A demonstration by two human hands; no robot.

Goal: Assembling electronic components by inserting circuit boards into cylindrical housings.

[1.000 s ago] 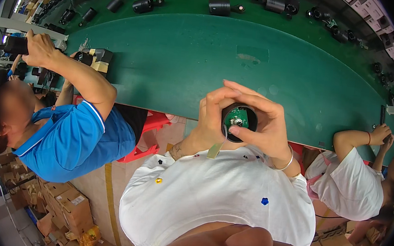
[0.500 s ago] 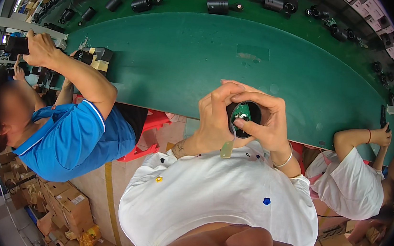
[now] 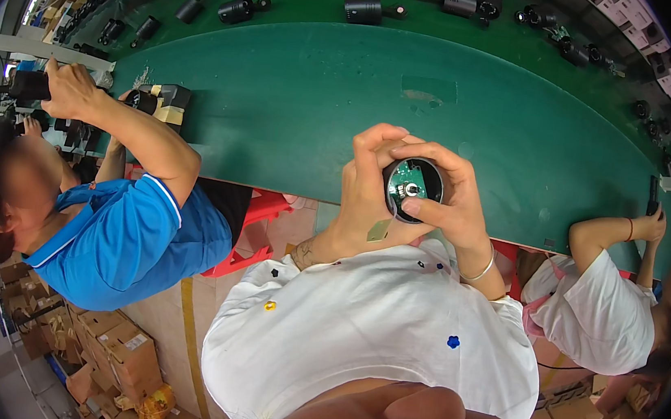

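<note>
Between my hands is a black cylindrical housing [image 3: 440, 189], its round open end facing me. A green circuit board [image 3: 415, 175] sits inside it. My left hand [image 3: 364, 186] wraps the housing's left side, its fingers curled over the far edge. On the other side my right hand [image 3: 460, 191] grips it, the thumb reaching into the opening against the board. A small flat greenish tab [image 3: 379, 230] hangs out of the opening on a thin lead, in front of my left hand. The underside of the housing is hidden.
A green worktable [image 3: 297, 107] spans the front, with black cylindrical devices [image 3: 363, 9] in a row on the darker strip behind. At left, a co-worker in a blue shirt [image 3: 115, 244] holds a black tool [image 3: 30, 85]. Another person in white [image 3: 595, 310] sits at right.
The housing has tipped so that more of the board inside shows. Both hands have moved slightly away from me, and the hanging tab has swung up and to the left.
</note>
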